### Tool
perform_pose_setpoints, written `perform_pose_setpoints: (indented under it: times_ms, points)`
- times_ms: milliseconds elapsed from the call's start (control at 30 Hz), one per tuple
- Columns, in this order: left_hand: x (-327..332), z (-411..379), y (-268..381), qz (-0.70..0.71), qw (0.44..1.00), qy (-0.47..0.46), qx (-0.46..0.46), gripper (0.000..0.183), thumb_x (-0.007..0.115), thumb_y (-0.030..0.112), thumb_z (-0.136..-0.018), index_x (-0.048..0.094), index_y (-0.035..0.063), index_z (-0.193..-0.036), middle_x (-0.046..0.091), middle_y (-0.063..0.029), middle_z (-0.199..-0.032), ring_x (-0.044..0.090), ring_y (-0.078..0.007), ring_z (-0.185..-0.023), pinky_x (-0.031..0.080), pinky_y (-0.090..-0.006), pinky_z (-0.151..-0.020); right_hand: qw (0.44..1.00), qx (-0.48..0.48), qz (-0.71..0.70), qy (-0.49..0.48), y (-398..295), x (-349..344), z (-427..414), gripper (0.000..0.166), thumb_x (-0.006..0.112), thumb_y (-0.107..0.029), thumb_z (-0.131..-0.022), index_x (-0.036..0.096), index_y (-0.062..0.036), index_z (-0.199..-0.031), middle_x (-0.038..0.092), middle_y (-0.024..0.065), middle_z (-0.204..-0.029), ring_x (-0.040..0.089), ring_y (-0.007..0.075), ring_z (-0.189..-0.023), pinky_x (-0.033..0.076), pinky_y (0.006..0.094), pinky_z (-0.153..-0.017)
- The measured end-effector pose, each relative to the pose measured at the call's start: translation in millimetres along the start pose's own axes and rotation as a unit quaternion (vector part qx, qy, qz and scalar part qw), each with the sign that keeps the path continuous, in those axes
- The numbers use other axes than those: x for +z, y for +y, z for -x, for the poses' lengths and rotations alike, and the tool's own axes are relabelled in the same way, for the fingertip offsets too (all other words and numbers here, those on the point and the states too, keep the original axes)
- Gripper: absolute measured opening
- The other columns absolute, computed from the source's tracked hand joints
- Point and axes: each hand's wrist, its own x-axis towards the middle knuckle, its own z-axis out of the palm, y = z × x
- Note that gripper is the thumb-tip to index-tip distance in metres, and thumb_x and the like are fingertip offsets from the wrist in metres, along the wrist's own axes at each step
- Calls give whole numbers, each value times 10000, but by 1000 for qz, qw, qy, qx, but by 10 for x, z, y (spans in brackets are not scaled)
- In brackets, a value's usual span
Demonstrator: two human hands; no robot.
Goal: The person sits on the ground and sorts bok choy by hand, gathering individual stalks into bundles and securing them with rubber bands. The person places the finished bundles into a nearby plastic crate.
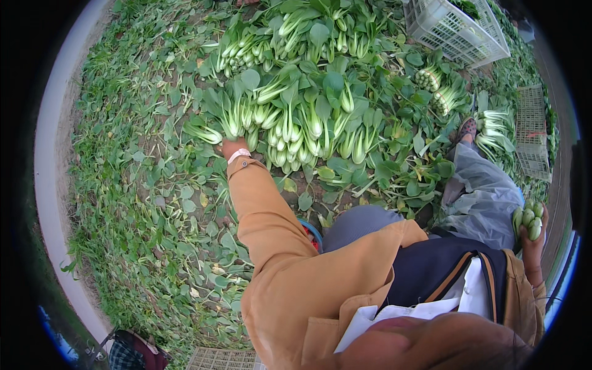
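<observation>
My left hand [233,147], with a pale band at its wrist, is at the base of a bok choy head [231,124] at the left end of a long heap. Its fingers are partly hidden, so their grip cannot be made out. Beside it lies another bok choy head [206,133]. The heap [296,143] spreads to the right, pale bases towards me. At the far right, my right hand [532,233] is closed around a small bunch of bok choy [528,217], stem bases facing up.
Behind lies a second bok choy heap [296,37]. Two banded bundles [437,90] sit near a white plastic crate [455,32]. Loose heads [494,127] lie by my shoe [467,128] and another crate [533,134]. Cut leaves [162,231] litter the soil; a pale path [51,152] runs left.
</observation>
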Motion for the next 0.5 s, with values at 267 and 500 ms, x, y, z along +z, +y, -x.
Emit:
perform_pose_setpoints:
  times_ms: [267,500]
  points:
    - [-757,267,216,176,971,143,79,437,717,151,-815,565,-36,-1179,674,-231,-949,687,-318,-773,549,-403,-710,1000,-5,-26,6,188,49,-40,768,667,-36,-826,297,-68,-1499,439,107,-1428,424,237,-1313,316,347,-1118]
    - [-2047,660,720,333,900,272,74,438,649,207,-867,525,6,-1236,555,-239,-1217,649,-260,-744,527,-373,-651,994,-1,-110,13,474,-23,55,787,701,-82,-814,304,-59,-1493,412,113,-1446,403,244,-1330,297,349,-1126]
